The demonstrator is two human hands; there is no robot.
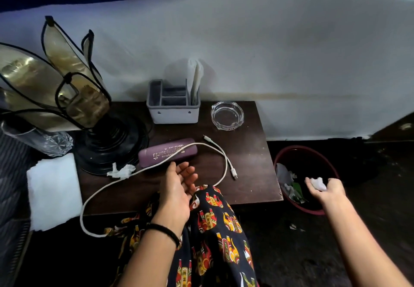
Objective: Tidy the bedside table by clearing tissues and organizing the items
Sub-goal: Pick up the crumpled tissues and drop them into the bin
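My right hand (pixel 326 189) holds a crumpled white tissue (pixel 319 183) over the red bin (pixel 289 152) on the floor, right of the table. My left hand (pixel 179 183) hovers palm up with relaxed fingers over the front of the dark wooden bedside table (pixel 251 152), empty. Another crumpled tissue (pixel 121 171) lies on the table by the lamp base. A purple glasses case (pixel 168 152) lies mid-table, with a white charging cable (pixel 220 152) looped over it and hanging off the front edge.
A grey organizer (pixel 173 112) with tissues standing in it sits at the back, a glass ashtray (pixel 227 114) beside it. A black-based lamp (pixel 107 143) fills the left. A glass (pixel 47 141) and white folded cloth (pixel 53 190) lie further left.
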